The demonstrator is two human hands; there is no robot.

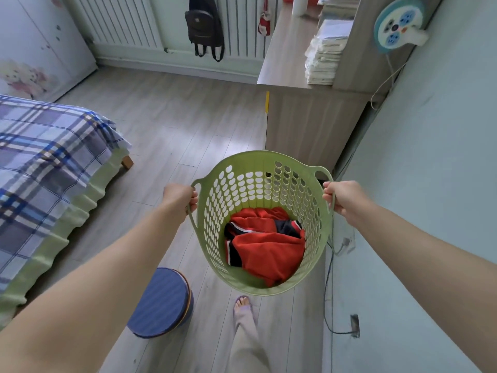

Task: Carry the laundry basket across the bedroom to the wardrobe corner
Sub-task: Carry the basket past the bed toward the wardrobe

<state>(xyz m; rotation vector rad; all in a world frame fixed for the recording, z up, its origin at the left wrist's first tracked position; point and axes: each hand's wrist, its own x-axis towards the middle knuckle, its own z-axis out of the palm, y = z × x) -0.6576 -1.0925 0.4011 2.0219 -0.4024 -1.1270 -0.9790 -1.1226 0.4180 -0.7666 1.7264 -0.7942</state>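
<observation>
Two bare arms reach forward from the bottom corners of the frame. Between them, at lower centre, hangs the laundry basket [262, 222], clear of the floor [166, 125]. The left hand [178, 197] is clenched around the left handle, the right hand [340, 196] around the right one. It looks like light, stiff plastic full of holes, and only a red garment [266, 244] lies at the bottom, so it should carry easily by those side loops. Beyond it, a tabletop [285, 63] stands at upper right and a wardrobe [40, 44] at upper left.
</observation>
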